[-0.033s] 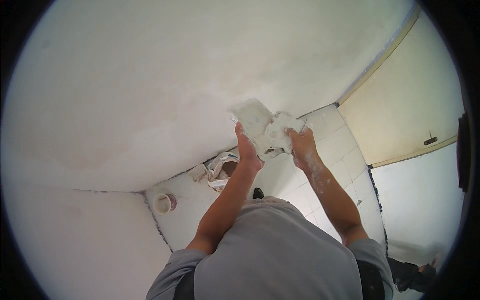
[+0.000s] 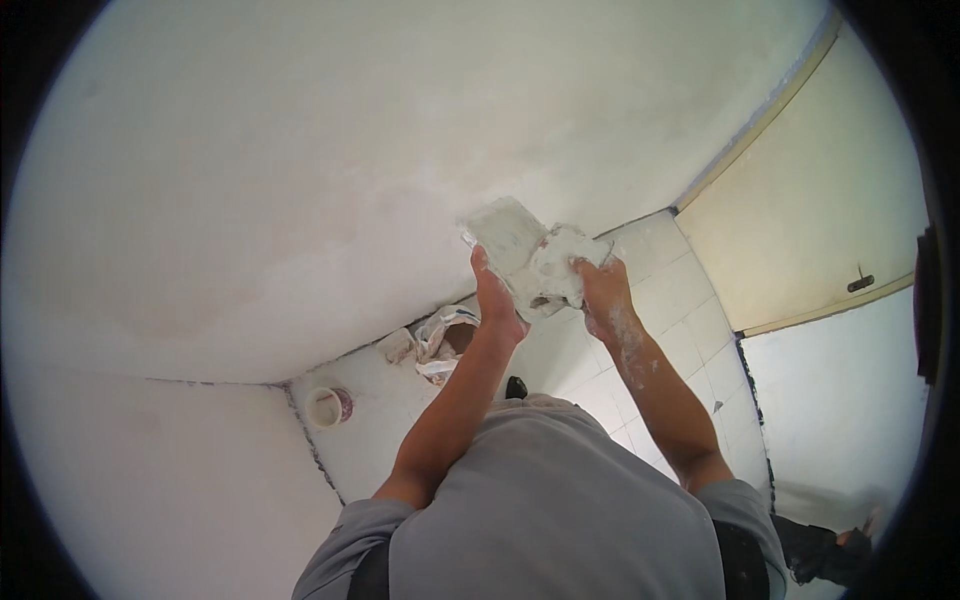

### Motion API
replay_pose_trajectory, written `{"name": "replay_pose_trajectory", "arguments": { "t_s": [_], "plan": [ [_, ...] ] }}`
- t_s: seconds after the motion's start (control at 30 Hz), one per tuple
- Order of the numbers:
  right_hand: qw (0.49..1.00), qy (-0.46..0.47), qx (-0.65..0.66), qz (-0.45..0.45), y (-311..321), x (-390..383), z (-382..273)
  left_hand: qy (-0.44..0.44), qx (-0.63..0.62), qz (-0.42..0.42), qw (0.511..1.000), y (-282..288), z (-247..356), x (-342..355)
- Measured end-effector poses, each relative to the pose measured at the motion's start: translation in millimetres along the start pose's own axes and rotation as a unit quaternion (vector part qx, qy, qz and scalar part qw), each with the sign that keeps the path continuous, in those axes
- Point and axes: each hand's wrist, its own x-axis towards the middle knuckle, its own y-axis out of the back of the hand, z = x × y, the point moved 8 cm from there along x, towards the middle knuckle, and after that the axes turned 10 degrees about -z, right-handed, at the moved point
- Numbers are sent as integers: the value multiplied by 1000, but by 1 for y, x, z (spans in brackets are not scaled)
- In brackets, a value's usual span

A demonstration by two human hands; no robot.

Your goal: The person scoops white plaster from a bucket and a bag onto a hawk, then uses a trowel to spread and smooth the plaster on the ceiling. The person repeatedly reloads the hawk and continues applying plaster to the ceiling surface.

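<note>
In front of me and close to the wall (image 2: 270, 180), both my hands are raised at the middle of the view. My left hand (image 2: 497, 300) is closed on a flat, squarish plastering plate (image 2: 503, 230), its face coated with pale putty. Against its right side lies a lumpy, putty-covered plastering tool (image 2: 562, 262), which my right hand (image 2: 606, 290) grips with the thumb on top. The two tools touch or overlap, and the putty hides their edges and handles. White smears mark my right hand and forearm.
On the tiled floor (image 2: 690, 310) at lower left stand a white bucket (image 2: 325, 408) and an open bag (image 2: 437, 345) by the wall's foot. A cream door (image 2: 800, 200) with a dark handle (image 2: 860, 284) is at right. Dark items (image 2: 820, 550) lie at lower right.
</note>
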Motion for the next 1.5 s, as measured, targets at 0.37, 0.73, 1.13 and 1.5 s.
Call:
{"name": "replay_pose_trajectory", "arguments": {
  "t_s": [0.37,0.73,1.13,1.5],
  "plan": [
    [829,305,-444,-148,-14,-7,-12,27,-78,-136,987,-2,8,3],
    [600,325,-600,-418,-49,-60,-47,26,-29,-88,995,3,25,-4],
    [985,153,-27,-68,5,31,-53,18,4,20,1000,7,16,-1],
    [935,34,289,-202,16,106,-31,-89,-24,-32,995,17,8,41]
  ]
}}
